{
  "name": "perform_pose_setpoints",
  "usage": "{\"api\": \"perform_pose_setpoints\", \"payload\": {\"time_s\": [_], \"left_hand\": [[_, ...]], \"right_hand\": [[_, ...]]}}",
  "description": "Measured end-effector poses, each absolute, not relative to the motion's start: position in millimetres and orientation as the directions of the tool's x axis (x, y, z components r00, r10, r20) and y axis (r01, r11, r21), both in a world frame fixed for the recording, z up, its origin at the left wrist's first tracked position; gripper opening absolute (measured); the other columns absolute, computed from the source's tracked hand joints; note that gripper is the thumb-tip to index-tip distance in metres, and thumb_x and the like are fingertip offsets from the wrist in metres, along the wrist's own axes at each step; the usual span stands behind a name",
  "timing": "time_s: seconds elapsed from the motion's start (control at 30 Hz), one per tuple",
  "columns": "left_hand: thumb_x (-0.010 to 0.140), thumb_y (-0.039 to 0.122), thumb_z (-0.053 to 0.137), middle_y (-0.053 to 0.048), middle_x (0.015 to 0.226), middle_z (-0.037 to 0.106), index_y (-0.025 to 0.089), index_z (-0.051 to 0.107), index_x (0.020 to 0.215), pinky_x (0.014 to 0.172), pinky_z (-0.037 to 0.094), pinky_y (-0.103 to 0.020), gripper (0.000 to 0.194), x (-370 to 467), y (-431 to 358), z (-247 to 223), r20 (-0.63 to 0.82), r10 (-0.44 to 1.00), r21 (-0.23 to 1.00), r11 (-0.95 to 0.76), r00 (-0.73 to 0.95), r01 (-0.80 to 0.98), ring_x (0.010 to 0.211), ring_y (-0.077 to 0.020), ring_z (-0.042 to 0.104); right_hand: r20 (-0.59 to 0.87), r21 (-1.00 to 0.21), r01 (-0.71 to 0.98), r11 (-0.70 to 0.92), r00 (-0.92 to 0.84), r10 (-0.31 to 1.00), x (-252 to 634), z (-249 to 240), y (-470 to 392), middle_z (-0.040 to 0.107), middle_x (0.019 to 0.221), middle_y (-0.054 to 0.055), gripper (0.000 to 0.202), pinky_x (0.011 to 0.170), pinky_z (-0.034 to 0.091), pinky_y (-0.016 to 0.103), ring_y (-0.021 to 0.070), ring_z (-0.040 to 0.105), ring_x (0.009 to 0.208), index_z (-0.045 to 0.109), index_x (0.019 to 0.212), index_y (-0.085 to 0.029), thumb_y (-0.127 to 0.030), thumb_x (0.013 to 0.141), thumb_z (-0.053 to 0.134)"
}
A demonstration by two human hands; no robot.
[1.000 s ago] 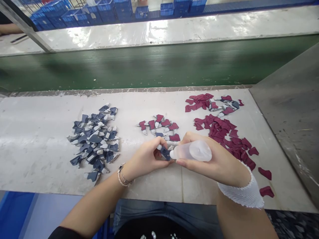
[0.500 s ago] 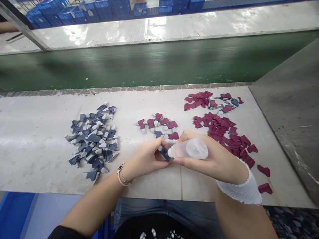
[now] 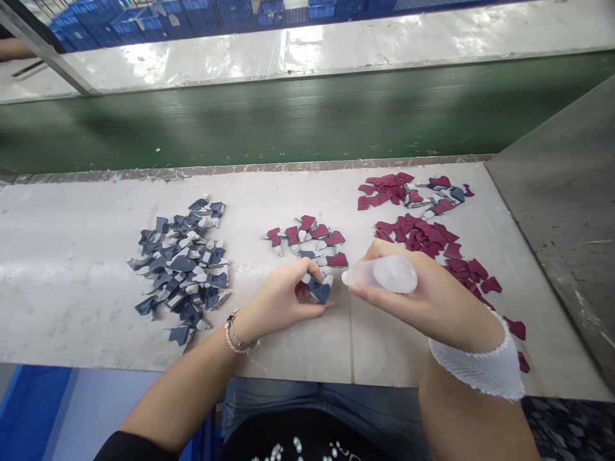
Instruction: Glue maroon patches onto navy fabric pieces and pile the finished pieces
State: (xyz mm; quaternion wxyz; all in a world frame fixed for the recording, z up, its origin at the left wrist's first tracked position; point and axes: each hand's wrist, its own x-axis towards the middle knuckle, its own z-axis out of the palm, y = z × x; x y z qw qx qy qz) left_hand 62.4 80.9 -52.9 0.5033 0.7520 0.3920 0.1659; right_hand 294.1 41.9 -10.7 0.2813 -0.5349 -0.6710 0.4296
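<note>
Between the thumb and fingers of my left hand (image 3: pixel 283 294) is a small navy and light-grey plastic part (image 3: pixel 318 290). My right hand (image 3: pixel 408 294) grips a translucent squeeze bottle (image 3: pixel 391 274), its white tip pointing left, a short gap from the part. Just beyond my hands lies a small group of grey parts with maroon faces (image 3: pixel 307 234). A heap of navy and grey parts (image 3: pixel 185 262) spreads out on the left. Flat maroon pieces (image 3: pixel 423 237) are piled on the right, some hidden behind my right hand and forearm.
The white worktable (image 3: pixel 86 275) ends at a metal panel (image 3: pixel 567 211) on the right. Behind it runs a green belt (image 3: pixel 288 128), with blue crates (image 3: pixel 173 19) further back. At the far back right of the table sit more maroon pieces (image 3: pixel 384 189). Another person's arm (image 3: pixel 12 49) shows at upper left.
My right hand has drawn the bottle away to the right, so its tip no longer meets the part. The navy part has turned in my left hand, showing more of its face.
</note>
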Motion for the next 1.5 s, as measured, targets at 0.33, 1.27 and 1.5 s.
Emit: {"api": "perform_pose_setpoints", "payload": {"time_s": [0.33,1.27,1.5], "left_hand": [[0.075,0.026,0.077,0.002,0.084,0.06,0.02,0.051,0.093,0.051,0.044,-0.018,0.032,61.0,82.9,-49.4,-0.116,0.783,0.886,-0.197,0.612,0.42,0.055,-0.0056,0.05],[0.073,0.029,0.084,0.001,0.089,0.063,0.022,0.056,0.094,0.069,0.055,-0.025,0.035,58.7,81.1,-50.6,0.077,0.876,0.926,-0.24,0.476,0.291,0.078,-0.0132,0.063],[0.075,0.028,0.082,0.001,0.086,0.067,0.022,0.059,0.092,0.079,0.058,-0.029,0.03,55.6,78.7,-54.4,0.158,0.85,0.9,-0.333,0.502,0.281,0.083,-0.0162,0.069]], "right_hand": [[0.001,-0.933,0.345,0.101,-0.279,0.96,293.9,-4.2,38.9,0.057,0.074,-0.001,0.027,0.056,0.041,0.03,0.0162,0.055,0.064,0.053,0.079,-0.023,-0.041,0.087,0.071],[0.086,-0.995,-0.076,0.071,-0.209,0.974,324.2,-19.0,43.0,0.064,0.102,0.001,0.056,0.078,0.052,0.034,0.0191,0.063,0.087,0.052,0.13,-0.038,-0.029,0.082,0.078],[0.048,-0.992,0.106,0.071,-0.207,0.977,315.7,-37.9,63.5,0.066,0.118,0.007,0.041,0.093,0.048,0.039,0.0221,0.062,0.107,0.046,0.122,-0.025,-0.034,0.088,0.068]]}}
